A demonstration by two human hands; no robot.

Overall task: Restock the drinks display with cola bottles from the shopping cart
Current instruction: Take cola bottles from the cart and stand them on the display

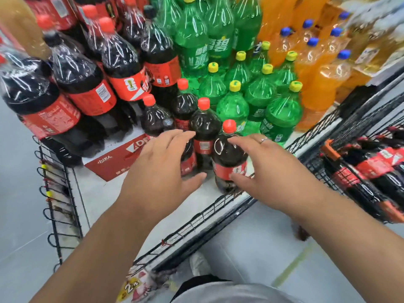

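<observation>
Several cola bottles with red caps stand on the low white display shelf (98, 193). The nearest cola bottle (227, 156) stands at the shelf's front edge. My right hand (262, 165) hovers beside it with straight, spread fingers, fingertips near its label and shoulder. My left hand (159, 165) is spread in front of another cola bottle (204, 132), partly hiding one behind it. Neither hand grips anything. More cola bottles (371, 169) lie in the black wire shopping cart (328, 136) at the right.
Large cola bottles (87, 84) are stacked at the back left, green soda bottles (251, 95) in the middle, orange soda bottles (317, 68) at the right. A red cardboard sheet (118, 162) lies on the shelf. A black wire rack (56, 193) hangs at the left side.
</observation>
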